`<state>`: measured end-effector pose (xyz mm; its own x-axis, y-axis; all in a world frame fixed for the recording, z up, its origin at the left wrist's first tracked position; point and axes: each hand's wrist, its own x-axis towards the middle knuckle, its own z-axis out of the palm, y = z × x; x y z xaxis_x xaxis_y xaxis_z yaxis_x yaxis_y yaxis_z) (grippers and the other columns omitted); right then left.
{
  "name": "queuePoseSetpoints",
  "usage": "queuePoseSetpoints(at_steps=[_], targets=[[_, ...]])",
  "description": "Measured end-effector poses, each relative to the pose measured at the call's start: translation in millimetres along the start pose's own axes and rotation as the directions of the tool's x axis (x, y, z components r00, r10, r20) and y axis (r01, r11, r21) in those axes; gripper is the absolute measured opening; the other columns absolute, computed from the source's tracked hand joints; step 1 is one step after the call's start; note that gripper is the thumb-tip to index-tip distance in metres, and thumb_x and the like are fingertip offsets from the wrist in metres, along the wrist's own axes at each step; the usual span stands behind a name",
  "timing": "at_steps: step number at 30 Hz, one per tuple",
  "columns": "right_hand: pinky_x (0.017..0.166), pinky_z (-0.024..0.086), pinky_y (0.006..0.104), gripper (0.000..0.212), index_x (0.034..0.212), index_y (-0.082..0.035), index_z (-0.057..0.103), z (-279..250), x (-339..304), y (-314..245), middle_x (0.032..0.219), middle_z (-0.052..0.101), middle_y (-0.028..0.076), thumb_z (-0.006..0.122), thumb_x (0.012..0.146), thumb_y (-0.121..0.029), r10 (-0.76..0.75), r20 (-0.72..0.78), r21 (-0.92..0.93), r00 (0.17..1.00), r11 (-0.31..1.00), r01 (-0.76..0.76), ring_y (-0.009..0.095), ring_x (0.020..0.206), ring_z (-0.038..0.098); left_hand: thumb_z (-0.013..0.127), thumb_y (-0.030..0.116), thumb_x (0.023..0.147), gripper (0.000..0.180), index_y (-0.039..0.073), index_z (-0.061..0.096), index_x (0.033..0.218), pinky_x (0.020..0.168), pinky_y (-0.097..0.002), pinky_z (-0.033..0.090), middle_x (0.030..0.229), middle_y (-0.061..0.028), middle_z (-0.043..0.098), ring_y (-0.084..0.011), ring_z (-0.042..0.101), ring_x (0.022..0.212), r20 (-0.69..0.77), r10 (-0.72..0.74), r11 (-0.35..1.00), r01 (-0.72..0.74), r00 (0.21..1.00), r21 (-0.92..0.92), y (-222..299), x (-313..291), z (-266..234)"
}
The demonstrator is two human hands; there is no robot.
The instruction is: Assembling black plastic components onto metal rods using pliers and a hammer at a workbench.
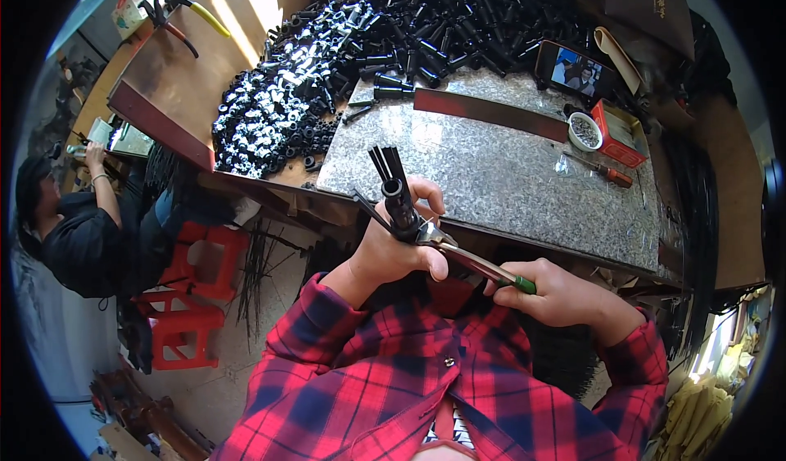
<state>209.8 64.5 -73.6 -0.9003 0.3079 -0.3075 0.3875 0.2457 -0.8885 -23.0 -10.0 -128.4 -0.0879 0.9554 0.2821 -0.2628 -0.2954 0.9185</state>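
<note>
My left hand point(385, 248) is wrapped round a black tubular part point(399, 207) with several thin black rods fanned out at its far end; it looks like part of an umbrella frame. In my right hand point(540, 295) is a pair of pliers point(471, 260) with green grip ends. The metal jaws of the pliers meet the lower end of the tubular part beside my left thumb. Whether they bite on a wire or a pin there is too small to tell. Both hands are in front of my chest, just short of the table's near edge.
A stone-topped table point(491, 183) bears heaped black tubular parts point(458, 27), small shiny parts point(278, 101), a metal strip point(491, 115), a white bowl point(584, 133), a red box point(621, 135), a screwdriver point(602, 170) and a phone point(575, 70). Another person point(82, 223) works at the left, near red stools point(192, 322).
</note>
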Motion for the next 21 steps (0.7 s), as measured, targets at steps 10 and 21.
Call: queuePoseSetpoints(at_steps=[10,21], targets=[[0.059,0.047,0.0400,0.039,0.103,-0.004,0.053,-7,-22,-22,0.079,0.056,0.013,0.073,0.073,-0.017,-0.274,-0.307,-0.766,0.912,0.639,-0.066,0.034,0.071,0.059,0.082,0.054,0.044,0.085,0.007,0.038,0.100,0.048,-0.0192,0.025,0.054,0.0093,0.035,-0.0005,0.035,0.051,0.073,-0.085,0.987,0.074,0.994,0.142,9,2,-10],[0.052,0.043,0.0371,0.039,0.104,0.001,0.055,-9,-38,-37,0.069,0.049,0.010,0.068,0.078,-0.025,-0.427,-0.279,-0.923,0.860,0.366,-0.118,0.026,0.059,0.054,0.094,0.028,0.049,0.077,0.014,0.031,0.090,0.052,-0.0222,0.027,0.068,0.0074,0.031,-0.0034,0.032,0.057,0.162,-0.150,0.987,0.157,0.975,-0.030,4,2,6]])
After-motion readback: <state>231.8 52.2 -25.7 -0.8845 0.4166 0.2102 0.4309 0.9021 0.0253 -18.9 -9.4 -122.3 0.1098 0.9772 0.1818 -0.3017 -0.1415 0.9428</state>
